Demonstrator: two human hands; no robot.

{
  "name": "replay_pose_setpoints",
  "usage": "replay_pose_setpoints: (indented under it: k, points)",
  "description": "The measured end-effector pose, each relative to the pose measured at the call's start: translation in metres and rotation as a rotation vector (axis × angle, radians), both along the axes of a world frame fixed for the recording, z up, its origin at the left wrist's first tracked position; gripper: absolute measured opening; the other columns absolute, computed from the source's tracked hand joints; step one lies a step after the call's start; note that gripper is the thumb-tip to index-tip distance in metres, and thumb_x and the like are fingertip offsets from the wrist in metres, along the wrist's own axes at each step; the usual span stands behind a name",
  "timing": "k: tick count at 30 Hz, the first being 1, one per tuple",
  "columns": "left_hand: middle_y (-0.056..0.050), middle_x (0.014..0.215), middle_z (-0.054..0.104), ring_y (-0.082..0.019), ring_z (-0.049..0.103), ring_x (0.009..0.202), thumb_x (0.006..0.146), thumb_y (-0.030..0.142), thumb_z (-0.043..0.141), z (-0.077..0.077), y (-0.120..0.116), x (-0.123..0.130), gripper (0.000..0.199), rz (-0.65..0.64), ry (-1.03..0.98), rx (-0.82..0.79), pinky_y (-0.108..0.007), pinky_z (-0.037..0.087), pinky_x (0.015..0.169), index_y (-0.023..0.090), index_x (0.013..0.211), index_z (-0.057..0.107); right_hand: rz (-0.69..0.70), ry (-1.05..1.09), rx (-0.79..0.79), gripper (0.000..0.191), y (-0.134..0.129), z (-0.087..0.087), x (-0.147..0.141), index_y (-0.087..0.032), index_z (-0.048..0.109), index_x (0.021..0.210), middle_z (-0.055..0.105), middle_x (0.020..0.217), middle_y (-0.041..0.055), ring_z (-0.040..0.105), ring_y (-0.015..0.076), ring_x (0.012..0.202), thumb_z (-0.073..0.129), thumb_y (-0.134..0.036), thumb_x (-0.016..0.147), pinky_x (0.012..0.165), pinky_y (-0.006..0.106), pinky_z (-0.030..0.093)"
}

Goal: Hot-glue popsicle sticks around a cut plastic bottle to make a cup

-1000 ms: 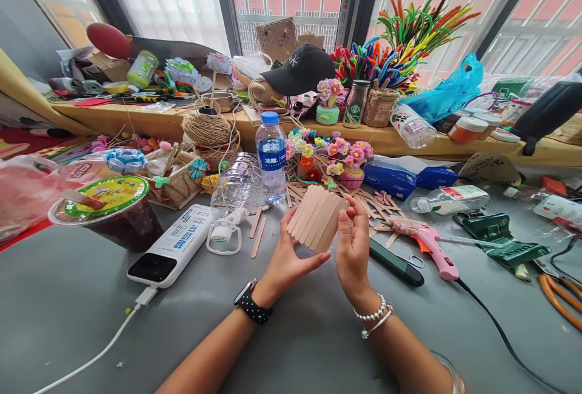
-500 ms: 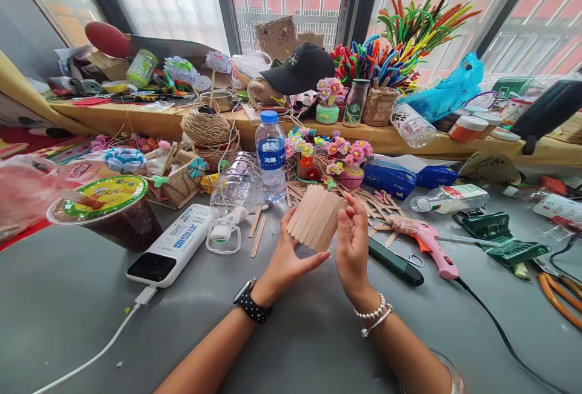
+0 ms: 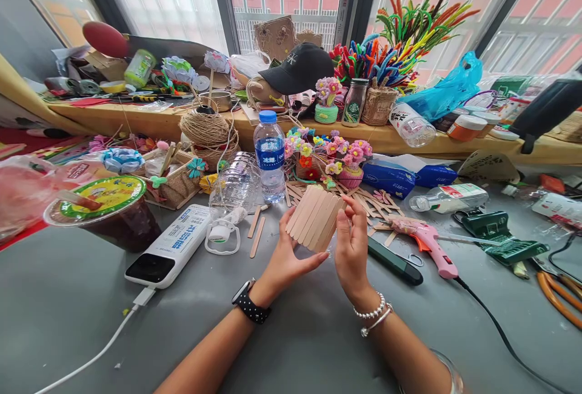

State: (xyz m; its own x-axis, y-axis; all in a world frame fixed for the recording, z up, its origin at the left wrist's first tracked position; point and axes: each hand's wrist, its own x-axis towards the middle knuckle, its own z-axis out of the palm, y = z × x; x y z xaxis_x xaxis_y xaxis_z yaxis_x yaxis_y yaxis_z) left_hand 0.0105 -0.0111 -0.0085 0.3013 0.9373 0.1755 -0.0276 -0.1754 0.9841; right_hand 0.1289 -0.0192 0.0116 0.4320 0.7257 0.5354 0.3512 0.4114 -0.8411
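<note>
Between my two hands, raised over the grey table, is a small panel of popsicle sticks (image 3: 315, 218) laid side by side, tilted toward me. My left hand (image 3: 287, 260) grips its left edge and underside, with the thumb stretched out below the panel. My right hand (image 3: 353, 242) closes on the right edge, fingers curled behind it and thumb upright. Part of the fingers of both hands is hidden by the panel. Loose popsicle sticks (image 3: 257, 237) lie left of my hands, and more are piled behind the panel.
To the right lie a dark green utility knife (image 3: 394, 262), a pink glue gun (image 3: 436, 248) with a black cord and orange-handled scissors (image 3: 555, 297). A white power bank (image 3: 170, 248), a lidded drink cup (image 3: 107, 212) and a water bottle (image 3: 270, 157) stand left and ahead.
Almost nothing differs. Both hands keep the stick panel in the same pose; the whole view has shifted very slightly.
</note>
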Motion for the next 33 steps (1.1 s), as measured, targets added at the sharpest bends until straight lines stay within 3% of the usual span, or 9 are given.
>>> replay_pose_setpoints:
  k: [33]
  points:
    - [-0.014,0.139,0.021,-0.027,0.032,0.125,0.060,0.032,0.073,-0.0031,0.0022,0.0011,0.097,-0.033,-0.046,-0.015,-0.041,0.034,0.101,0.024,0.132,0.009,-0.006,-0.013,-0.006,0.031,0.0023,-0.0023,0.0026,-0.026,0.044,0.116,0.048,0.117,0.0045,0.045,0.0154,0.102,0.033,-0.033,0.088,0.090,0.037,0.036]
